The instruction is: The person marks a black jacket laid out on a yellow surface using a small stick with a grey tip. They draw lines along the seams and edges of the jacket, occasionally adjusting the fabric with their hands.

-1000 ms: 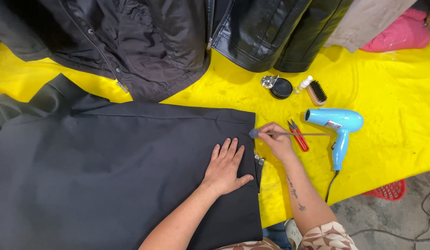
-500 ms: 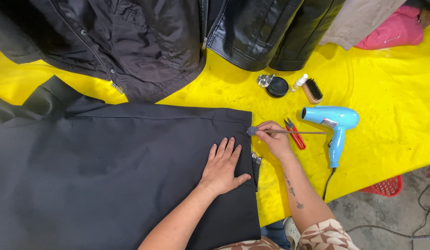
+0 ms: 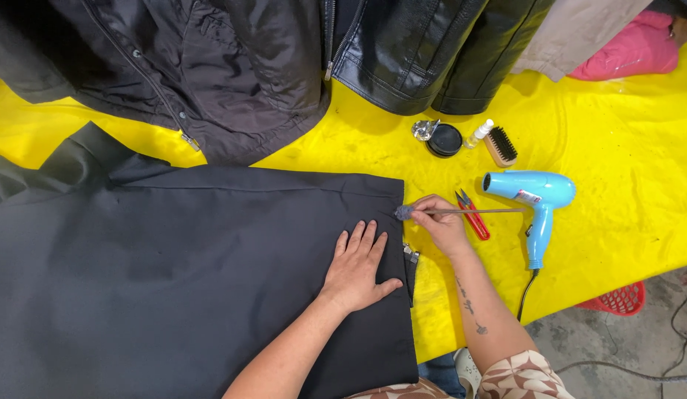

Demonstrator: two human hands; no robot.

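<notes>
Blue hairdryer [image 3: 534, 193], red snips [image 3: 473, 214], brush [image 3: 500, 146]

Single head view, steeply downward, close over yellow table [image 3: 624, 185]

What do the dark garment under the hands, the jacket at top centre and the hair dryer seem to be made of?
Dark garment: woven cloth, matte, smooth, no shine.
Jacket: leather or imitation, glossy highlights.
Hair dryer: blue plastic, smooth moulded shell, slight sheen.
</notes>
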